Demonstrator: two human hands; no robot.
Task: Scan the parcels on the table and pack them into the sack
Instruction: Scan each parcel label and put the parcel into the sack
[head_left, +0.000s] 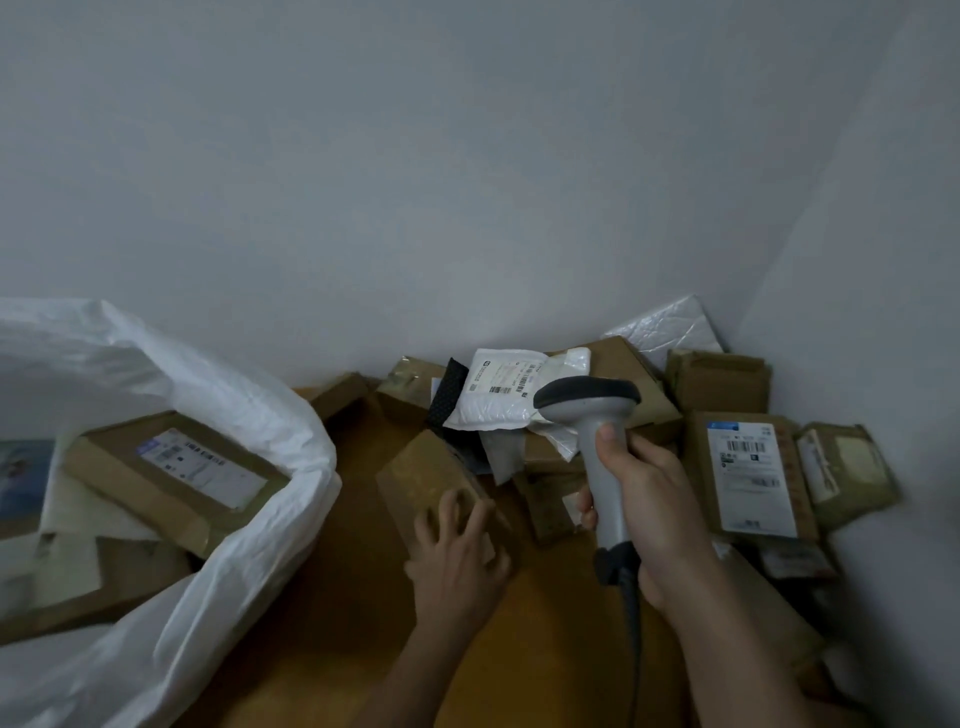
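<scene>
small cardboard box (434, 475): plain brown, tilted, beside the white sack (249, 499) | touched by spread fingers of left hand (460, 553) | grey barcode scanner (597, 457) grasped by right hand (649, 509), just right of box

One head-worn view: we look forward and down, close over our hands, at the table (332, 597) corner; the wall (467, 182) fills the upper frame.
</scene>
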